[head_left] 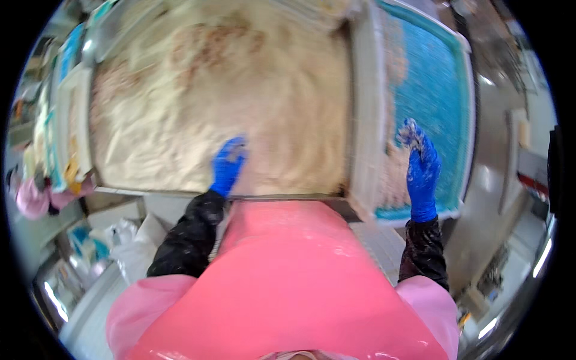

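Note:
My left hand (228, 166), in a blue glove, hangs over the near part of a wide tray (216, 195) filled with pale, flour-like powder (288, 120). Motion smears its fingers, so their grip cannot be read. Above a teal-lined tray (467, 120) at the right is my right hand (422, 159), also gloved in blue. Its fingers are curled together and caked with whitish coating; whatever they hold, if anything, is hidden. Small pinkish pieces (393, 180) lie in a strip along that tray's left side, beside this hand. Other pinkish-brown pieces (219, 45) sit in the powder toward the far side.
A pale raised wall (367, 108) divides the powder tray from the teal one. Metal surface (495, 144) runs along the right. More trays (75, 126) stand at the left, near a pink-clad person (33, 198). Clear plastic bags (133, 243) lie at lower left.

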`<action>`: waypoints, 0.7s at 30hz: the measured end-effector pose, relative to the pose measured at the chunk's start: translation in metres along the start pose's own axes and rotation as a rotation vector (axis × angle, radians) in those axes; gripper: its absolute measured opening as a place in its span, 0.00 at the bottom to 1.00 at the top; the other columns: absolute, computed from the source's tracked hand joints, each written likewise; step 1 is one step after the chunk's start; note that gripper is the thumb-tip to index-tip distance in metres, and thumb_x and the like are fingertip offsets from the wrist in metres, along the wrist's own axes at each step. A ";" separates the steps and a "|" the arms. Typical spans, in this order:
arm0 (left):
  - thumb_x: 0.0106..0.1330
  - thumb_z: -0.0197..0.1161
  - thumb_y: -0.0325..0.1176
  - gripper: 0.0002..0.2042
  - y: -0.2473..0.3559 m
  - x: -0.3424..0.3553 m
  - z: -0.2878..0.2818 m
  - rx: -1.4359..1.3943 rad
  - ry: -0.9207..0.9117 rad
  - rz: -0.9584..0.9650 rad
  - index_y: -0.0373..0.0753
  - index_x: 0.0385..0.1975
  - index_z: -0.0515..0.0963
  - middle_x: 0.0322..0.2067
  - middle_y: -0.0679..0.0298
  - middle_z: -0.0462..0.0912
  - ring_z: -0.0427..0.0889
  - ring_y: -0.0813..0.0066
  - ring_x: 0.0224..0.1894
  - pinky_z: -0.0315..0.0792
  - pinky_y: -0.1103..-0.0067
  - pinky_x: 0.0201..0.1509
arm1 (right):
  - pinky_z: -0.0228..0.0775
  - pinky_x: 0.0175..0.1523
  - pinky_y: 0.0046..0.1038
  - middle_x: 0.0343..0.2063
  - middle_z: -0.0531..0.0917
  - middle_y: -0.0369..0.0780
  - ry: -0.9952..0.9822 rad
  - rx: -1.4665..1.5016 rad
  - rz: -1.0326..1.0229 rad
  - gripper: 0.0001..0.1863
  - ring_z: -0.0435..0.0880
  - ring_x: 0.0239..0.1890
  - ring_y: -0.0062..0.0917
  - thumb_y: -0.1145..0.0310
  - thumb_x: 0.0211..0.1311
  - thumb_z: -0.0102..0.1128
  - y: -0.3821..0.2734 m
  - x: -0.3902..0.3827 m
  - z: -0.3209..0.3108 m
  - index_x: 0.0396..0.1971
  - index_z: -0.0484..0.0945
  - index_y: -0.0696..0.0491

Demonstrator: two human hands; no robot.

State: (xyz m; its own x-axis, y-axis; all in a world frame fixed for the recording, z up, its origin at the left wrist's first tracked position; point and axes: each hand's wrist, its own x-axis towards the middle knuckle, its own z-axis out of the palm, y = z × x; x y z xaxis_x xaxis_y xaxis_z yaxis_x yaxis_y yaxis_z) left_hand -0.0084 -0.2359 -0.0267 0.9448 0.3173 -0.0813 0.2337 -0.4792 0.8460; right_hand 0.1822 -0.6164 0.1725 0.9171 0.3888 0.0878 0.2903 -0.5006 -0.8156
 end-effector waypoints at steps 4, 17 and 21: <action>0.54 0.62 0.33 0.23 0.024 0.014 -0.031 0.625 -0.020 0.376 0.49 0.53 0.76 0.53 0.60 0.76 0.74 0.60 0.55 0.66 0.68 0.60 | 0.69 0.59 0.32 0.53 0.77 0.49 -0.520 0.667 0.000 0.22 0.78 0.53 0.32 0.83 0.61 0.42 -0.051 0.088 0.152 0.55 0.72 0.60; 0.56 0.62 0.32 0.20 -0.046 0.042 -0.119 0.341 0.262 0.078 0.49 0.51 0.77 0.54 0.59 0.74 0.72 0.56 0.54 0.67 0.67 0.58 | 0.66 0.59 0.30 0.47 0.81 0.44 -0.152 0.127 -0.264 0.16 0.78 0.51 0.35 0.75 0.59 0.57 -0.008 0.132 0.442 0.48 0.78 0.55; 0.59 0.61 0.34 0.18 -0.054 0.053 -0.119 0.286 -0.002 -0.011 0.47 0.51 0.77 0.47 0.55 0.78 0.76 0.55 0.50 0.72 0.68 0.53 | 0.66 0.58 0.34 0.43 0.82 0.43 0.015 -0.190 -0.376 0.13 0.79 0.46 0.37 0.73 0.55 0.60 -0.031 0.214 0.448 0.43 0.81 0.51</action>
State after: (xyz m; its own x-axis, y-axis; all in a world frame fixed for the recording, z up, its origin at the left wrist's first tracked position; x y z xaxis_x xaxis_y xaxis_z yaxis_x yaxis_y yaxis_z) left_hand 0.0013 -0.0958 -0.0137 0.9424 0.3219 -0.0910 0.2986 -0.6870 0.6624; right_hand 0.2473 -0.1707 -0.0396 0.7410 0.5610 0.3690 0.6497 -0.4601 -0.6052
